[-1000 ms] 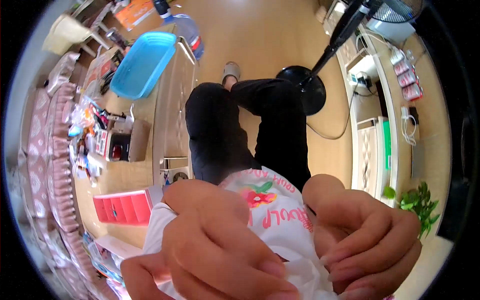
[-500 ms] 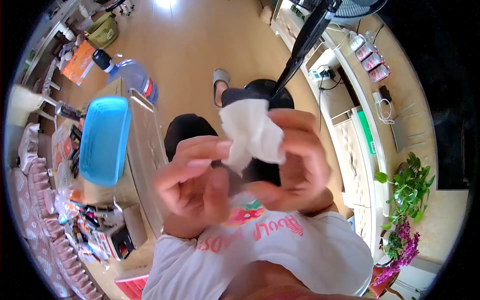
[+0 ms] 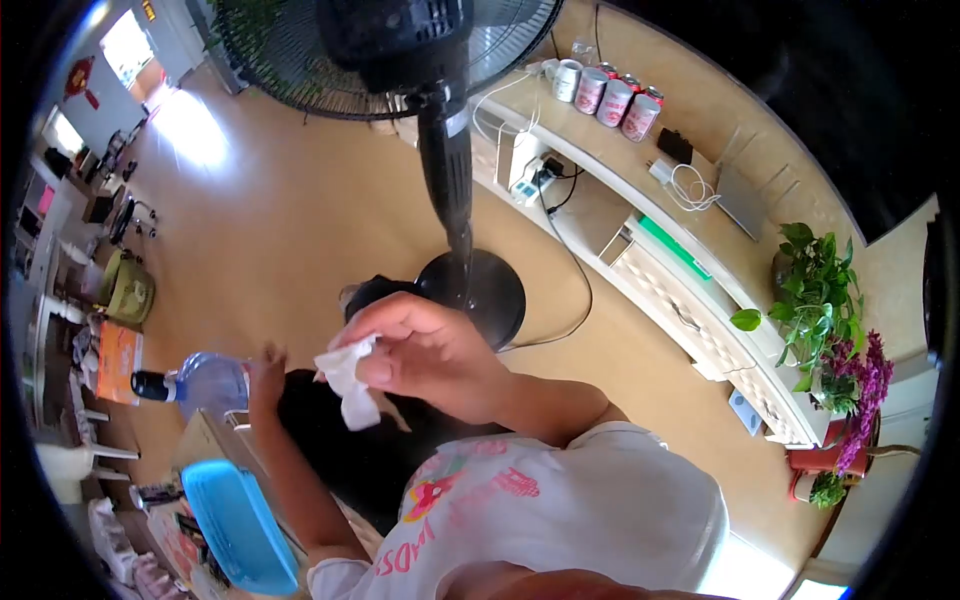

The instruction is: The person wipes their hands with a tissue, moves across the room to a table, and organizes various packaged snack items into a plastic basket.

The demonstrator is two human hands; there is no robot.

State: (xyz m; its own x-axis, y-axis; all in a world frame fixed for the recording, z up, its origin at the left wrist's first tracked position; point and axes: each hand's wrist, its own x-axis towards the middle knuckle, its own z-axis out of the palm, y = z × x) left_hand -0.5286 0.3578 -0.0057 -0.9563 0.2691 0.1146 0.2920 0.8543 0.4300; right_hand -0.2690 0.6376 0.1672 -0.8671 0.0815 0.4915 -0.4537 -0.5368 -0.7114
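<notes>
My right hand (image 3: 425,350) is closed, pinching a crumpled white tissue (image 3: 348,368) between thumb and fingers, and part of the tissue hangs down below them. To the left, my left hand (image 3: 266,372) reaches away from my body beside the large clear-blue water bottle (image 3: 215,382) and the near table's corner. Its fingers look stretched out and slightly apart, though small and blurred. Whether it touches the bottle or the table I cannot tell.
A black standing fan (image 3: 447,170) rises ahead on its round base (image 3: 490,300). Along the right runs a long cabinet (image 3: 660,290) with cans (image 3: 614,103), cables and plants (image 3: 805,300). A blue plastic basket (image 3: 240,525) sits on the table at lower left.
Both hands were together at the tissue; now only my right hand holds it. My left hand has moved away to the left, and the view has swung toward the fan and cabinet.
</notes>
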